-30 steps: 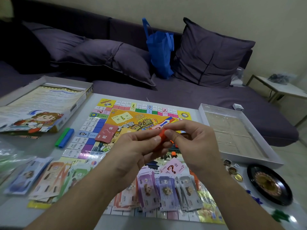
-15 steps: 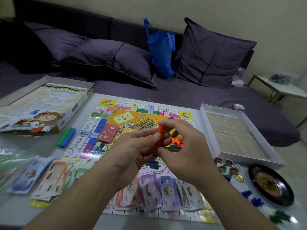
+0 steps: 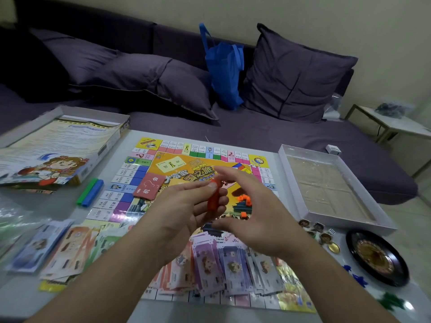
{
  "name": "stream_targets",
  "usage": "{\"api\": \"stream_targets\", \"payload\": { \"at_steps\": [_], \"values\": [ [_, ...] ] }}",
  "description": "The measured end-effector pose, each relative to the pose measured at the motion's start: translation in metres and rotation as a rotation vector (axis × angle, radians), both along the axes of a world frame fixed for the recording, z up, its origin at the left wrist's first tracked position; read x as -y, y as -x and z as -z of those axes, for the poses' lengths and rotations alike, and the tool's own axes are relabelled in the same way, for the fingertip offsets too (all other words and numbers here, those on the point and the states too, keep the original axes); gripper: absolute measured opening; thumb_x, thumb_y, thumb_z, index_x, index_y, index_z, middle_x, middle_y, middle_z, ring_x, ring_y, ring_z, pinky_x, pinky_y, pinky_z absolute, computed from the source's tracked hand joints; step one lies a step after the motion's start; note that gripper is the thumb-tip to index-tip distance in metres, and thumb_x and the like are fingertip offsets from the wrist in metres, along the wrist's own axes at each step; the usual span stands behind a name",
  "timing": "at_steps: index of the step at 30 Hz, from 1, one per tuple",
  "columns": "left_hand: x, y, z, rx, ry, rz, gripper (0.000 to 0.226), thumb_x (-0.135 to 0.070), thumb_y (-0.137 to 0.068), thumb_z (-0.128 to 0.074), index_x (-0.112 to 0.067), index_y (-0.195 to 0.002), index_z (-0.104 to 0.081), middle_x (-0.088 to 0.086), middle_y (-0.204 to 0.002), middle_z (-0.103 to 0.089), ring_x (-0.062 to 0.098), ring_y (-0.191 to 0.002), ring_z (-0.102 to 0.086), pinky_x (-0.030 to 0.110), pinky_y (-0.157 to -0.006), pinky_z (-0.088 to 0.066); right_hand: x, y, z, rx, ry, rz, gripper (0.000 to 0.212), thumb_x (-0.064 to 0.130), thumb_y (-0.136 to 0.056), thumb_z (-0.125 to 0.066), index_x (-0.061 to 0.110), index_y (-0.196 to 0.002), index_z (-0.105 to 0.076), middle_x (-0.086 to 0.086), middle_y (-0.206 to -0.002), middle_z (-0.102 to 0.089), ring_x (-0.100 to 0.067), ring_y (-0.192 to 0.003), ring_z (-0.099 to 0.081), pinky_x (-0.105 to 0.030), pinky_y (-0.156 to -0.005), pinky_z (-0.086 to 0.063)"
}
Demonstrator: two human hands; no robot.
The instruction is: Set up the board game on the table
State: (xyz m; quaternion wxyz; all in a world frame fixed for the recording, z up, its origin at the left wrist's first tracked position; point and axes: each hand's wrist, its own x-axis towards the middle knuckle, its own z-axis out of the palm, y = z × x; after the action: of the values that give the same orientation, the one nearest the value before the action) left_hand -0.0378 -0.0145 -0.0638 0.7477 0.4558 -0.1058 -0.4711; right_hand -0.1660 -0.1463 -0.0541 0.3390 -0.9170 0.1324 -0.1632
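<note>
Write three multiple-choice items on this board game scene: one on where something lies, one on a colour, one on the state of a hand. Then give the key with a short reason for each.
1. Where does the roulette wheel lie?
A. on the sofa
B. on the table's near right corner
C. inside the white tray

2. What colour is the piece held over the game board?
A. orange-red
B. yellow
C. purple

3. How is the right hand?
A. gripping the banknotes
B. pinching a die
C. open, fingers spread, holding nothing

Key:
1 B, the wheel sits on the table right of the board, nearer than the white tray.
2 A, the stick in the left hand is orange-red.
3 C, the right hand's fingers are spread beside the piece without touching it; only the left hand holds it.
</note>
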Motion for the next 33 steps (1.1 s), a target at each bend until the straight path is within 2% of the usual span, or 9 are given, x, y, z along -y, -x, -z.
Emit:
{"api": "stream_targets", "payload": {
  "at_steps": [5, 8, 11, 14, 16, 19, 23, 27, 33],
  "values": [
    [0.005, -0.005, 0.006, -0.051, -0.070, -0.032, 0.022, -0.005, -0.097, -0.065, 0.008, -0.114, -0.070, 0.024, -0.102, -0.077, 0.029, -0.084, -0.076, 0.034, -0.069, -0.066, 0.042, 0.001, 0.013, 0.095, -0.084, 0.329, 0.055, -0.005, -0.093, -0.065, 0.031, -0.134, -0.061, 0.015, -0.121, -0.066, -0.005, -0.112, -0.063, -0.019, -0.082, -0.057],
    [0.004, -0.005, 0.007, -0.032, -0.103, -0.027, 0.020, -0.004, -0.098, -0.065, 0.007, -0.113, -0.071, 0.025, -0.106, -0.077, 0.029, -0.085, -0.076, 0.034, -0.066, -0.065, 0.066, -0.004, 0.032, -0.116, 0.025, 0.482, 0.066, -0.017, -0.090, -0.051, 0.024, -0.141, -0.061, 0.002, -0.135, -0.062, -0.017, -0.123, -0.059, -0.030, -0.095, -0.056],
    [0.004, -0.004, 0.007, -0.022, -0.116, -0.017, 0.017, -0.002, -0.097, -0.065, 0.007, -0.110, -0.072, 0.026, -0.107, -0.077, 0.029, -0.085, -0.076, 0.034, -0.067, -0.065, 0.075, -0.012, 0.048, -0.331, 0.159, 0.442, 0.080, -0.021, -0.086, -0.049, 0.023, -0.153, -0.051, 0.001, -0.157, -0.048, -0.022, -0.142, -0.045, -0.038, -0.115, -0.041],
    [0.005, -0.005, 0.010, -0.011, -0.122, -0.005, 0.017, -0.003, -0.098, -0.065, 0.005, -0.110, -0.073, 0.025, -0.107, -0.077, 0.029, -0.087, -0.076, 0.034, -0.068, -0.065, 0.083, -0.020, 0.058, -0.362, 0.266, 0.408, 0.075, -0.022, -0.085, -0.050, 0.021, -0.147, -0.060, 0.002, -0.152, -0.054, -0.024, -0.143, -0.044, -0.037, -0.116, -0.039],
    [0.005, -0.005, 0.011, -0.004, -0.127, -0.003, 0.016, -0.003, -0.098, -0.065, 0.005, -0.108, -0.074, 0.024, -0.105, -0.077, 0.029, -0.086, -0.076, 0.034, -0.068, -0.065, 0.087, -0.021, 0.065, -0.380, 0.280, 0.400, 0.069, -0.019, -0.085, -0.051, 0.026, -0.133, -0.070, 0.003, -0.134, -0.066, -0.024, -0.127, -0.056, -0.036, -0.100, -0.048],
    [0.004, -0.006, 0.011, -0.001, -0.124, 0.004, 0.016, -0.004, -0.097, -0.065, 0.005, -0.109, -0.074, 0.024, -0.105, -0.077, 0.028, -0.085, -0.076, 0.033, -0.067, -0.065, 0.091, -0.018, 0.073, -0.382, 0.316, 0.429, 0.058, -0.015, -0.086, -0.056, 0.026, -0.119, -0.078, 0.002, -0.117, -0.073, -0.018, -0.101, -0.059, -0.029, -0.084, -0.049],
    [0.006, -0.007, 0.011, -0.008, -0.126, 0.003, 0.017, -0.004, -0.098, -0.065, 0.006, -0.110, -0.072, 0.024, -0.105, -0.077, 0.028, -0.084, -0.077, 0.032, -0.064, -0.064, 0.094, -0.016, 0.077, -0.324, 0.326, 0.484, 0.030, -0.003, -0.096, -0.062, 0.018, -0.105, -0.082, -0.002, -0.108, -0.074, -0.014, -0.092, -0.056, -0.032, -0.085, -0.054],
    [0.006, -0.007, 0.010, 0.012, -0.125, 0.021, 0.016, -0.003, -0.098, -0.065, 0.005, -0.109, -0.073, 0.024, -0.106, -0.077, 0.026, -0.081, -0.076, 0.029, -0.060, -0.061, 0.094, -0.012, 0.077, -0.272, 0.311, 0.512, 0.024, 0.003, -0.097, -0.065, 0.020, -0.098, -0.081, -0.001, -0.103, -0.074, -0.015, -0.090, -0.060, -0.031, -0.080, -0.054],
    [0.007, -0.010, 0.012, 0.082, -0.205, 0.055, 0.021, -0.007, -0.099, -0.060, 0.003, -0.109, -0.076, 0.013, -0.090, -0.077, 0.016, -0.067, -0.065, 0.028, -0.058, -0.054, 0.073, -0.013, 0.044, -0.065, -0.073, 0.478, 0.021, 0.008, -0.098, -0.069, 0.027, -0.094, -0.078, 0.009, -0.095, -0.073, -0.007, -0.090, -0.068, -0.016, -0.068, -0.049]
  ]
}}
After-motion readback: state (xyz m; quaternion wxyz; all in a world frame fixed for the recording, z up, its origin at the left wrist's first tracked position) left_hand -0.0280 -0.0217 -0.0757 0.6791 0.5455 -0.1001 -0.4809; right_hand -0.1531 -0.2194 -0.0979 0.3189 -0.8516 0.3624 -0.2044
